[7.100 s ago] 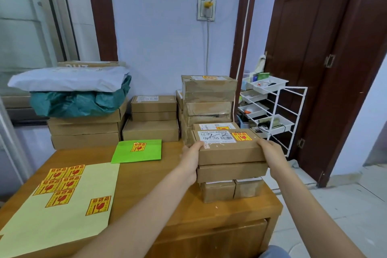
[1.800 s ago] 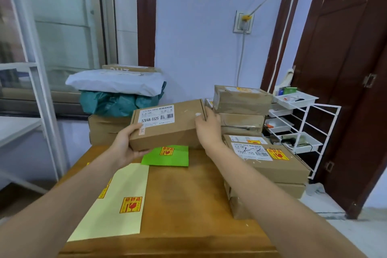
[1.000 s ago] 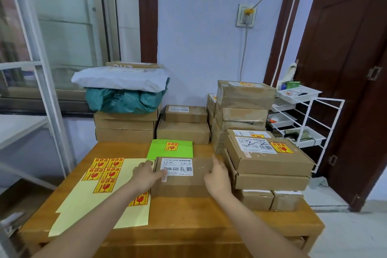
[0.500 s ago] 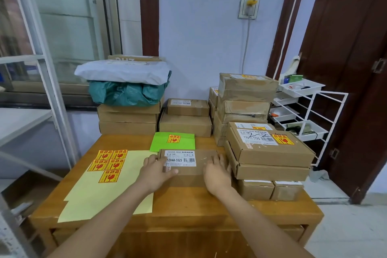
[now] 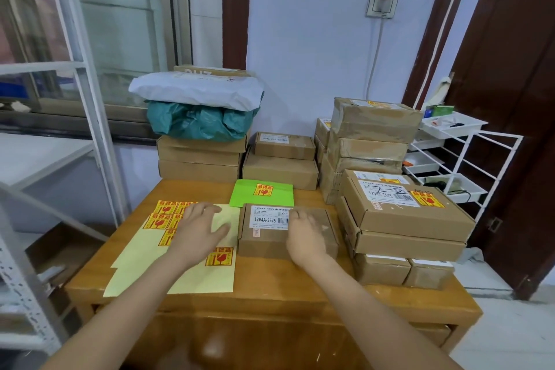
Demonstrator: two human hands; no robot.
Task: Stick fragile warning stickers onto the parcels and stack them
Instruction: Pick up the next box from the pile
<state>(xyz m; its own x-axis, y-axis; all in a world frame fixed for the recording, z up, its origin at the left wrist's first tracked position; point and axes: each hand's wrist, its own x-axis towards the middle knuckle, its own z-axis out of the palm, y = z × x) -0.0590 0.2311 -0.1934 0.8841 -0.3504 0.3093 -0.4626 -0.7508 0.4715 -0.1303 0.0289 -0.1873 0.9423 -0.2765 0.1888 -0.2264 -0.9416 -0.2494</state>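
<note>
A flat brown parcel point(image 5: 267, 237) with a white label reading 12V4A-5525 lies on the wooden table point(image 5: 270, 291). My right hand point(image 5: 306, 234) rests on its top, fingers loosely bent. My left hand point(image 5: 199, 231) is spread flat over the pale yellow sticker sheet point(image 5: 192, 276), which carries several red-and-yellow fragile stickers point(image 5: 163, 218). One more fragile sticker point(image 5: 219, 256) sits near the sheet's right edge. A green sheet point(image 5: 279, 194) behind the parcel bears a single sticker. To the right, a stack of stickered parcels point(image 5: 405, 216) stands on the table.
Unstickered brown boxes point(image 5: 280, 165) are stacked against the back wall, with a white and a teal mailer bag point(image 5: 201, 123) on the left pile. A taller stickered stack point(image 5: 372, 135) is at back right. A white wire rack point(image 5: 459, 159) stands beside the table, and a metal shelf frame point(image 5: 90, 129) on the left.
The parcel was carried from the back pile and set down on the table. My left hand has left the parcel and moved left onto the sticker sheet; my right hand stays on the parcel.
</note>
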